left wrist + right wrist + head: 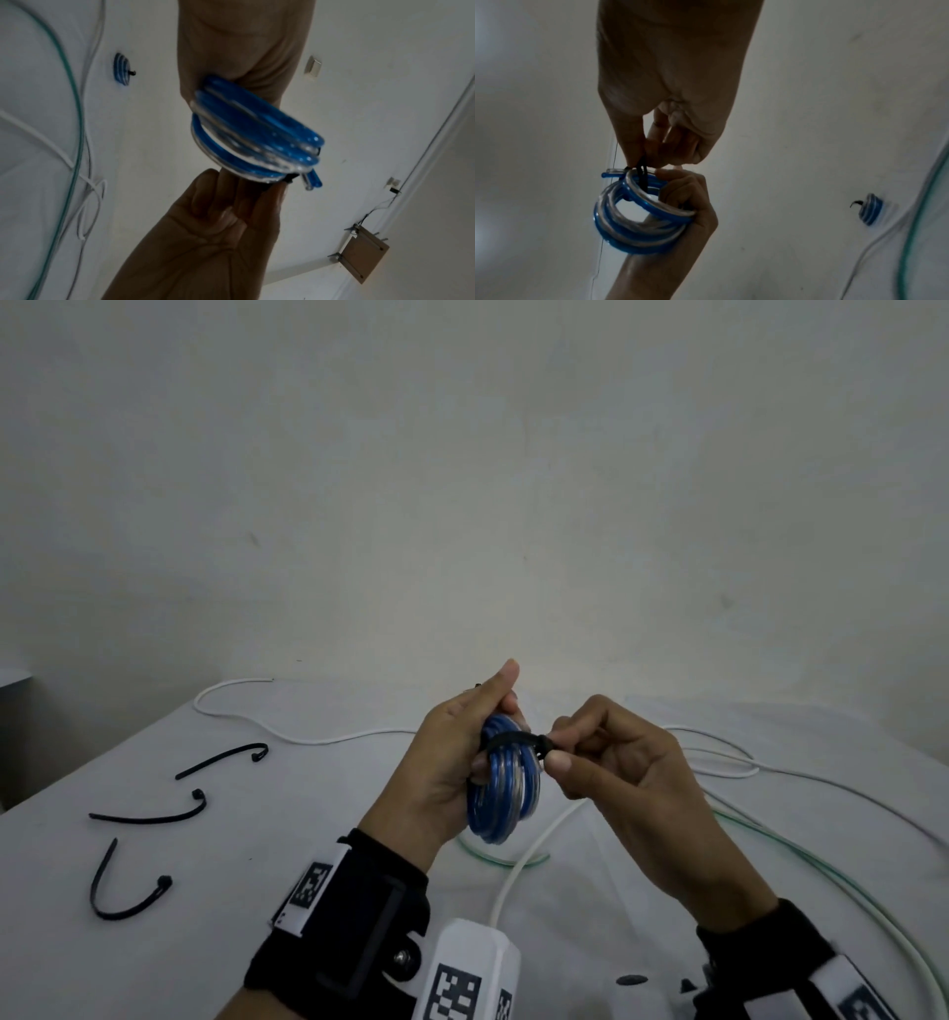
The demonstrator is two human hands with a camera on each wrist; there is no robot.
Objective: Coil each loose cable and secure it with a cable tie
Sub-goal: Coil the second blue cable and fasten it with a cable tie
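A coil of blue and clear cable is held upright above the table in my left hand, fingers curled round its left side. A black cable tie is looped over the top of the coil. My right hand pinches the tie's end between thumb and forefinger, right beside the coil. The left wrist view shows the coil with the cable's cut end sticking out. The right wrist view shows the tie crossing the coil under my pinching right fingers.
Three loose black cable ties lie on the white table at the left. A white cable and a green-tinted cable sprawl across the back and right. Another blue coil, with a tie on it, lies on the table.
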